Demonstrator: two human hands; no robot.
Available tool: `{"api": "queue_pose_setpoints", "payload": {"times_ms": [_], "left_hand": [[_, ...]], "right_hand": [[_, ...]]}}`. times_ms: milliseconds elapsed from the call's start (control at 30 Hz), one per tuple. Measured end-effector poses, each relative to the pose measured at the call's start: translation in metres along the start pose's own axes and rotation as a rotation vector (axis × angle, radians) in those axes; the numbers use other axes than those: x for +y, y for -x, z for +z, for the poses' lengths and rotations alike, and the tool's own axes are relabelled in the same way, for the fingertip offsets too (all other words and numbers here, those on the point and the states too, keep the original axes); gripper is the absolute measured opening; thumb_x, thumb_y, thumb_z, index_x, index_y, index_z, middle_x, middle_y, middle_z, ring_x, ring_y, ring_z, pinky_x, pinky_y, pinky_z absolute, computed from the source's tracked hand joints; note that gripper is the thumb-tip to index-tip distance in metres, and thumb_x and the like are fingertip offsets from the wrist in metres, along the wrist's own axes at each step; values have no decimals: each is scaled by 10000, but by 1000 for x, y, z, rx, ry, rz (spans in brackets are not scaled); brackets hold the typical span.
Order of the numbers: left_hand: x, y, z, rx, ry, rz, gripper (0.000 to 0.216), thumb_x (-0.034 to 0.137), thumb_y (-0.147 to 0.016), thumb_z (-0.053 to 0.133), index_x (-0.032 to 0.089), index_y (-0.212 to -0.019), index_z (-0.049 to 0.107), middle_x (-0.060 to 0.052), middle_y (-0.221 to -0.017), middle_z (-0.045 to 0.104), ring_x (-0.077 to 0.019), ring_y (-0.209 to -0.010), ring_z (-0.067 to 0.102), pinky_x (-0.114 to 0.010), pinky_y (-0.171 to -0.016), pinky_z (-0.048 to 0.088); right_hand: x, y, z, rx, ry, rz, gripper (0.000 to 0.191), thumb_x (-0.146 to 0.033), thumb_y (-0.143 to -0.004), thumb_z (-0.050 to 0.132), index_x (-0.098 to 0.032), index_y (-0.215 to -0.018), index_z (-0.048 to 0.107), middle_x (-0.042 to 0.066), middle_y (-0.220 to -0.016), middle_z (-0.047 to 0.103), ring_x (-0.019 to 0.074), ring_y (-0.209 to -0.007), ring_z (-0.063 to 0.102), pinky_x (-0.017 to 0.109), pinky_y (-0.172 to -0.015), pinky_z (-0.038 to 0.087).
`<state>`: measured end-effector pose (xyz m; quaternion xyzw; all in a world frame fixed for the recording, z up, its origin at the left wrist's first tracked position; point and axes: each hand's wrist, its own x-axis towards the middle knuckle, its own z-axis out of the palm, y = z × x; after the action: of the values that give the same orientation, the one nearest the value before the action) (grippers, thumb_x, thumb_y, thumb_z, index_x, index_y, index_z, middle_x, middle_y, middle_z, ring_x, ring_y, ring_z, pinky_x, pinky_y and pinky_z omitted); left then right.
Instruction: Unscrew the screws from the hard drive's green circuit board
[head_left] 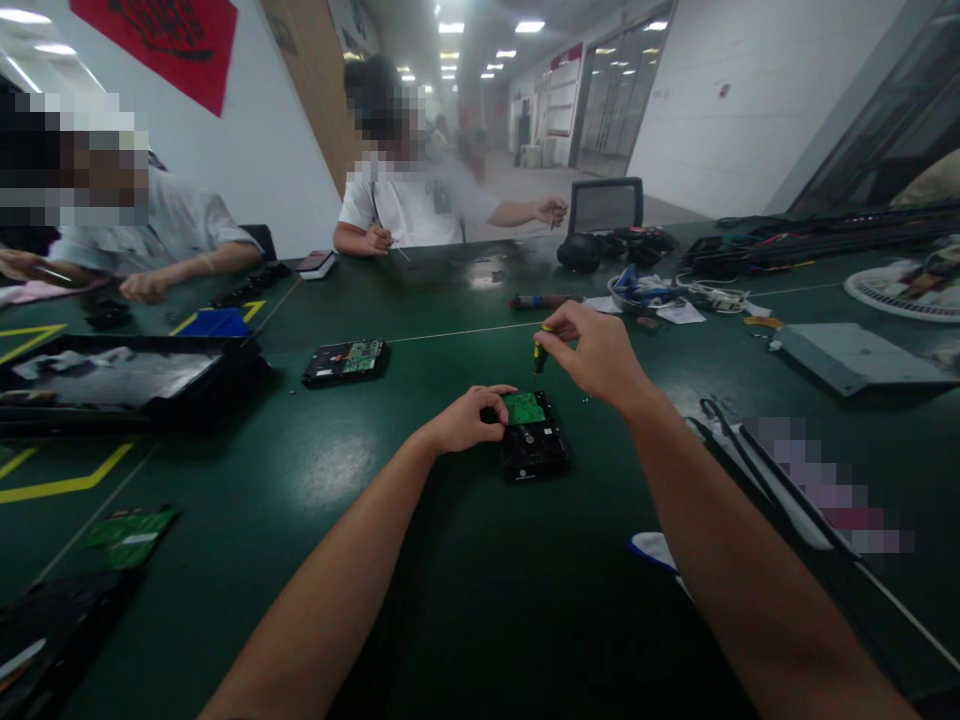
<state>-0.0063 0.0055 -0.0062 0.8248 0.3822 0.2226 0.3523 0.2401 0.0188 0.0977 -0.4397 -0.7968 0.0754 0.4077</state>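
Observation:
A black hard drive [534, 450] lies flat on the green tabletop in front of me, its green circuit board [525, 408] facing up at the far end. My left hand [472, 418] is closed on the drive's left edge, thumb and fingers by the board. Above the far right corner, my right hand [592, 350] pinches the yellow and black handle of a small screwdriver [539, 358]. The screwdriver stands upright with its shaft pointing down at the board's far edge; whether the tip sits in a screw is too small to tell.
Another hard drive [345, 362] lies to the left, beyond my left hand. A black tray [127, 380] stands farther left. A grey metal case [862, 358], a blue cable bundle [645, 290] and a dark-handled tool [551, 301] lie right and back. Two people sit across the table.

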Motion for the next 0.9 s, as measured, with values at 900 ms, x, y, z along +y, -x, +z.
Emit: {"api": "queue_pose_setpoints", "payload": {"times_ms": [900], "left_hand": [[2,0,-1,-6,-7,6,147,214,-735,711,203,-876,674,-85,-1531,539,-312,-1416,484,-535,-1207,293]], "right_hand": [[-3,0,-1,3,26,-5,88,-315,-926,648,-227,-917,644,66,-944,744,236,-871,700,411,-821,544]]}}
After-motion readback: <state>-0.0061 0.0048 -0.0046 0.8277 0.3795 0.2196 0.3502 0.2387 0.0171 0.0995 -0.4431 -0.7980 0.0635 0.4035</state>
